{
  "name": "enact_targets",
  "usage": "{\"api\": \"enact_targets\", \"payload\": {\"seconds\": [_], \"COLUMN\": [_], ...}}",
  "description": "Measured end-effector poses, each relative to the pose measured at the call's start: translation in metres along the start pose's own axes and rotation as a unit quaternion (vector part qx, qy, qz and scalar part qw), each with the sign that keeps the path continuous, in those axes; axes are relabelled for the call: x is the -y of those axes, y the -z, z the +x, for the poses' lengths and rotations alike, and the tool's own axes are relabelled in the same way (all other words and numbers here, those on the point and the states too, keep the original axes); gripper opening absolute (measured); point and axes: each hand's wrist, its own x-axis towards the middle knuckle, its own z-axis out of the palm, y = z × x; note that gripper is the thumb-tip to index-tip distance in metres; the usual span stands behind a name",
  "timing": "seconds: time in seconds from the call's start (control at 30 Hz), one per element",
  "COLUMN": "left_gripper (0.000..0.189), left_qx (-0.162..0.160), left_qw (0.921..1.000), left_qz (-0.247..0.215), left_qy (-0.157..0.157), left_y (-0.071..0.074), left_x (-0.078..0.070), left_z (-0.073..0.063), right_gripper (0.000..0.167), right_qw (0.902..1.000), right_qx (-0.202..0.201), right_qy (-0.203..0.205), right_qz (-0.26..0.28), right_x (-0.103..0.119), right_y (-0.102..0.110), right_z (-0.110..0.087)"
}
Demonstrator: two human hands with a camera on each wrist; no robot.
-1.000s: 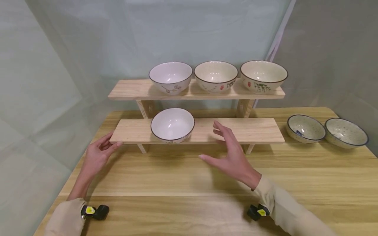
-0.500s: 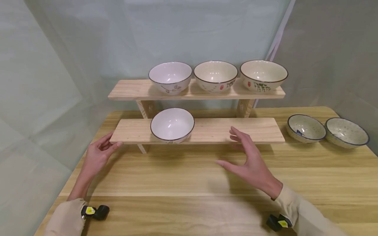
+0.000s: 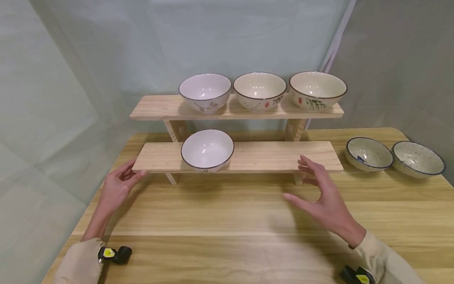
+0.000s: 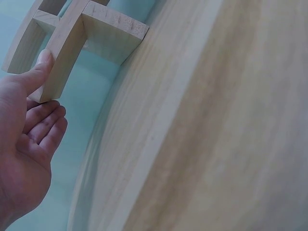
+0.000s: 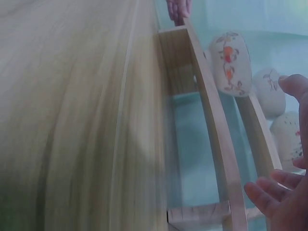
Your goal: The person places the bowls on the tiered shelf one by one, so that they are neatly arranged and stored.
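A two-tier wooden shelf [image 3: 264, 156] stands on the table. My left hand [image 3: 118, 187] grips the left end of its lower board, thumb on one face and fingers on the other, as the left wrist view shows. On that board, left of the middle, sits a white bowl [image 3: 207, 150] with a dark rim; the right wrist view shows orange flowers on its side. My right hand [image 3: 328, 203], thumb and fingers spread and holding nothing, is in front of the lower board's right end. Whether its fingertips touch the wood, I cannot tell.
The upper board carries a white bowl [image 3: 205, 104], a cream bowl [image 3: 253, 103] and another cream bowl [image 3: 315, 103] with a green pattern. At the table's right stand a small speckled bowl [image 3: 369, 156] and a wider speckled bowl [image 3: 418, 159]. Pale curtains [image 3: 248, 35] hang behind.
My right hand has moved rightward along the front of the lower board, from right of the white bowl to near the board's right end. My left hand and the bowls have stayed put.
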Motion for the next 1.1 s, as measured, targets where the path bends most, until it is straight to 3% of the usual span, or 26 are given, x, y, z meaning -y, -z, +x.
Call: {"api": "enact_targets", "payload": {"seconds": [0.27, 1.1], "left_gripper": [0.067, 0.068], "left_qx": [0.000, -0.001], "left_qw": [1.0000, 1.0000], "left_qz": [0.002, 0.002], "left_qy": [-0.002, 0.004], "left_y": [0.000, 0.000], "left_x": [0.000, 0.000], "left_z": [0.000, 0.000], "right_gripper": [0.103, 0.097], "right_qw": [0.9997, 0.9914], "right_qx": [-0.022, -0.072], "right_qy": [0.009, -0.084], "right_qz": [-0.004, -0.070], "right_x": [-0.004, -0.025], "right_y": [0.015, 0.067], "right_z": [-0.004, -0.023]}}
